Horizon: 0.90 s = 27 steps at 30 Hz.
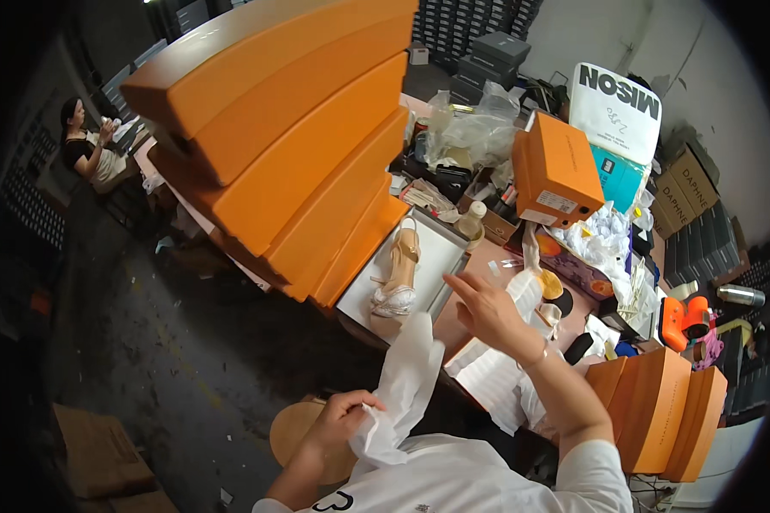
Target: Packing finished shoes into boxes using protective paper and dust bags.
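My left hand (348,417) pinches a sheet of white tissue paper (408,369), which hangs up toward the table edge. Over the table, my right hand (490,313) has its index finger stretched out, and nothing shows in it. To its left, a strappy high-heeled sandal (397,272), pale with a glittery toe, lies in a shallow white-lined box part (359,301) with a dark rim. Below my right hand, an open box lined with white paper (481,374) sits at the table's near edge, partly hidden by my forearm.
Tall stacked orange shoeboxes (316,171) rise at the left. More orange boxes (650,410) stand at lower right. A bottle (471,221), crumpled tissue (603,235) and an orange tape dispenser (686,322) crowd the table. A round stool (304,440) is below; another person (90,145) sits far left.
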### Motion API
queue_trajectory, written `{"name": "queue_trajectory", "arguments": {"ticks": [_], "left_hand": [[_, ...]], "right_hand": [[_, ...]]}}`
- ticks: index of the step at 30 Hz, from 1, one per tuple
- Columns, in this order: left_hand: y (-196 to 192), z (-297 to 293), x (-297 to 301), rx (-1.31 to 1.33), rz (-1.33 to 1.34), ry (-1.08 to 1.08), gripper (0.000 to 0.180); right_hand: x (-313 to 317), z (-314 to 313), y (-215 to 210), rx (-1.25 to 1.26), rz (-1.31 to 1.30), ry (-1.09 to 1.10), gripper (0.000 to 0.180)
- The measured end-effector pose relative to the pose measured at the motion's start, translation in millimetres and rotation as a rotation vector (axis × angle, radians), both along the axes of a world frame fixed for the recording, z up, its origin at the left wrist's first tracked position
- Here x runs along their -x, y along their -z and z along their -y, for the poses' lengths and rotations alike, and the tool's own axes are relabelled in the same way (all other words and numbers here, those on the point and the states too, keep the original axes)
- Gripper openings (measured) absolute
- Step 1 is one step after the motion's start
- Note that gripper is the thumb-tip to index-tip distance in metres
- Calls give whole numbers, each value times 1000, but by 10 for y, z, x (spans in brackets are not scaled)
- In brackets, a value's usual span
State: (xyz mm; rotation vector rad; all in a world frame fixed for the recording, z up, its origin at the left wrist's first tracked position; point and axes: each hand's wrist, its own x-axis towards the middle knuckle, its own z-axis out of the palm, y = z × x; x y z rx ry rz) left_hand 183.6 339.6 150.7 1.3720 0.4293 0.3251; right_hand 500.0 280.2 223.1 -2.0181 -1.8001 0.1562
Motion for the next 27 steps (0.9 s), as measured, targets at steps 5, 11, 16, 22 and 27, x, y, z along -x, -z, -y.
{"name": "queue_trajectory", "arguments": {"ticks": [5, 11, 16, 22, 27], "left_hand": [[71, 48, 433, 95, -93, -117, 23], [101, 287, 617, 215, -91, -258, 12], [-205, 37, 339, 390, -6, -229, 20], [-824, -234, -807, 18, 428, -355, 37], [-1601, -43, -2199, -357, 1061, -240, 34]], "right_hand": [[-356, -1096, 880, -116, 838, -558, 42], [-384, -1490, 1149, 135, 969, -741, 13], [-407, -863, 140, 109, 600, -475, 19], [-419, 1028, -459, 6, -360, 361, 49], [179, 2203, -34, -675, -1744, 368, 64]]}}
